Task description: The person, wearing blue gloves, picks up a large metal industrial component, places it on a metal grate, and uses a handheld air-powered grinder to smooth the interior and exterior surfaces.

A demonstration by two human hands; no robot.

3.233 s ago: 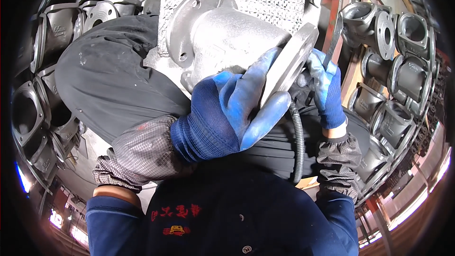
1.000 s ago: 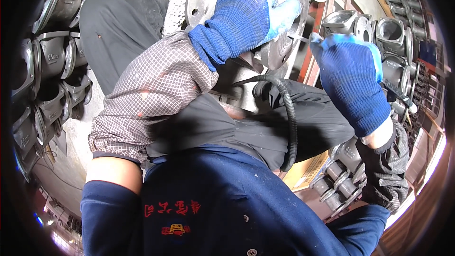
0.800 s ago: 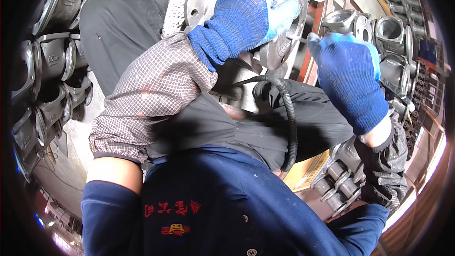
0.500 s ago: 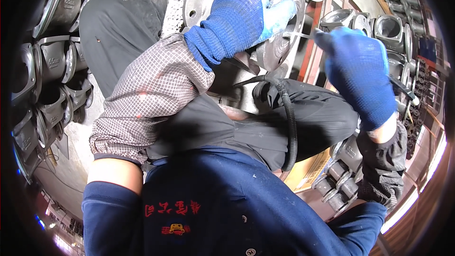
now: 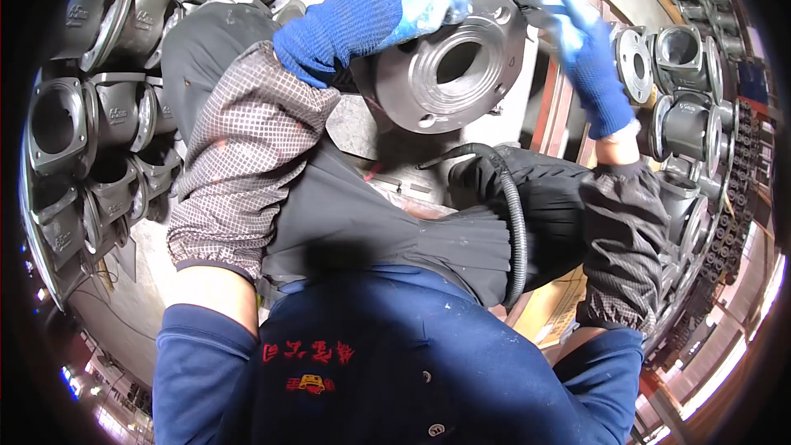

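Grey cast iron fills the space under your hands: the flanged valve body (image 5: 449,66) rests on your lap, and its round flange, with bore and bolt holes, now faces straight up at you, where half a second ago you saw it nearly edge-on. Your left hand (image 5: 362,12), in a blue glove, is clamped over the flange's upper left rim and holds the casting. Your right hand (image 5: 581,45) has come away from the rim; it hovers just to the right of the flange, fingers spread wide, holding nothing. The turned face seems ready for looking over or working on, I would judge. Below your right hand a black ribbed hose (image 5: 511,214) curves down across your apron (image 5: 387,231). Further valve castings (image 5: 91,140) are stacked well out beyond your left elbow, and more (image 5: 684,115) stand just past your right wrist.
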